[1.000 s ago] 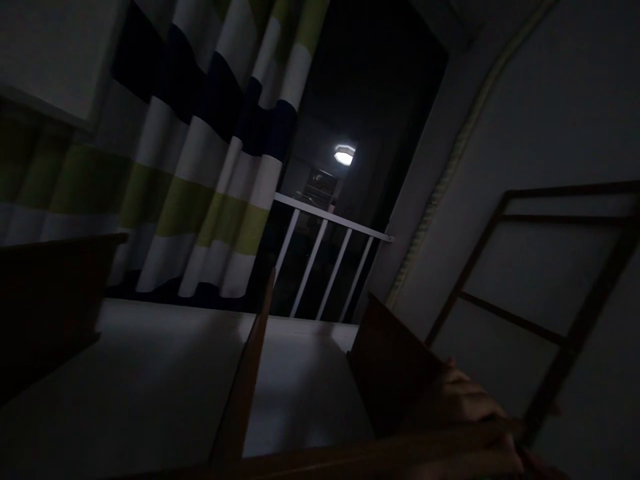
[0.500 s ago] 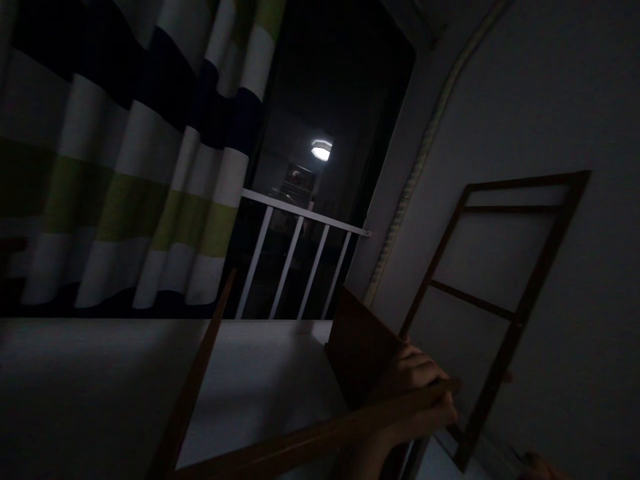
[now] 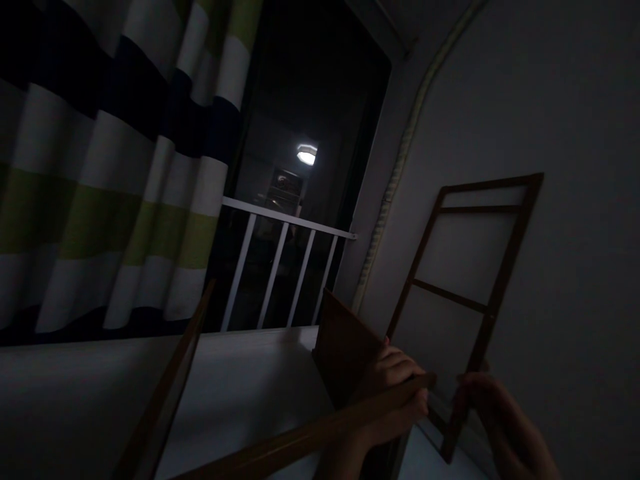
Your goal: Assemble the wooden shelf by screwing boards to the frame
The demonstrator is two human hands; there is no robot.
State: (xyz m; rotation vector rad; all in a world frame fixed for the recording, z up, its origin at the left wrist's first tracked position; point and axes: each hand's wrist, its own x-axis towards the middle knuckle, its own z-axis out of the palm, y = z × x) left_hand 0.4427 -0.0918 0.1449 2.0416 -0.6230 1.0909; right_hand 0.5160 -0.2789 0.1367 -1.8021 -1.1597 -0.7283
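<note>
Low and right of the middle, my left hand (image 3: 400, 368) is closed around the end of a brown wooden rail (image 3: 300, 437), which slants up from the bottom edge. Behind that hand stands a dark brown wooden panel (image 3: 345, 347). To its right, my right hand (image 3: 507, 417) has its fingers pinched together close to the lower leg of a wooden ladder-like frame (image 3: 450, 299). Whatever those fingers hold is too dark to make out. The frame stands tilted near the wall, its crossbars showing. Another wooden board (image 3: 173, 380) slants upward at the left of the rail.
Striped curtains (image 3: 115, 200) hang at the left, beside a dark window with a white railing (image 3: 290, 219). A wrapped pipe (image 3: 400, 167) runs up the wall (image 3: 565, 133) at the right. A pale surface (image 3: 240, 387) lies below the window. The light is dim.
My right hand has come up from the bottom right edge to beside the frame's leg. My left hand keeps its hold on the rail. The view has shifted slightly to the right.
</note>
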